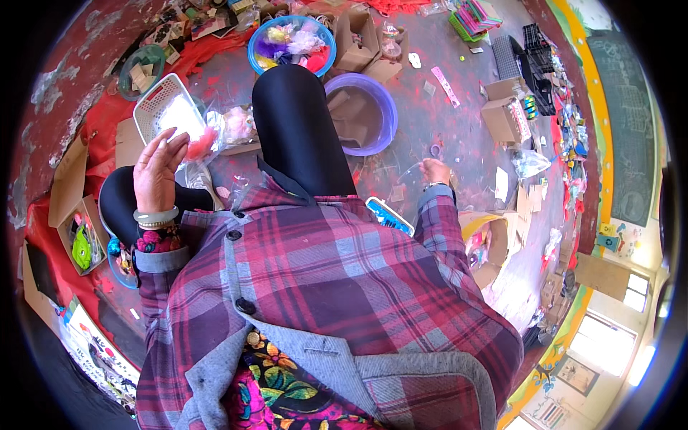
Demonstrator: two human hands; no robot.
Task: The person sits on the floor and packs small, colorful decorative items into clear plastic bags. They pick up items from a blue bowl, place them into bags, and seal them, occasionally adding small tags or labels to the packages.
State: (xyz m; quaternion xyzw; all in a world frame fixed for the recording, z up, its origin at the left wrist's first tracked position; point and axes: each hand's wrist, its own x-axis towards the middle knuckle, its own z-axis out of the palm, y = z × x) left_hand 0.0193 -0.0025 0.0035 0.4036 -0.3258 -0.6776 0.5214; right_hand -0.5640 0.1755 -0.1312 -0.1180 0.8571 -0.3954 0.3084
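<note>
My left hand (154, 172) is raised beside the white basket (143, 113), its fingers bent and pinched together. What sits between its fingertips is too small to make out. A tuft of pink fluff (201, 145) shows right beside those fingertips; whether they touch it I cannot tell. Next to it lies a clear bag of pale, fluffy pieces (238, 125). Off to the right, my right hand (435, 170) is closed, its fingers curled in. A thin clear strip (409, 170) shows at its left, and a small purple ring (435, 150) just beyond the fingers. Its grip is hidden.
Beyond my knee stand a blue basin (259, 59) of coloured fluff and a purple basin (389, 118) with cardboard inside. A blue-filled white tray (390, 217) is near my right forearm. Cardboard boxes (502, 120) stand right; an open box (68, 175) is left.
</note>
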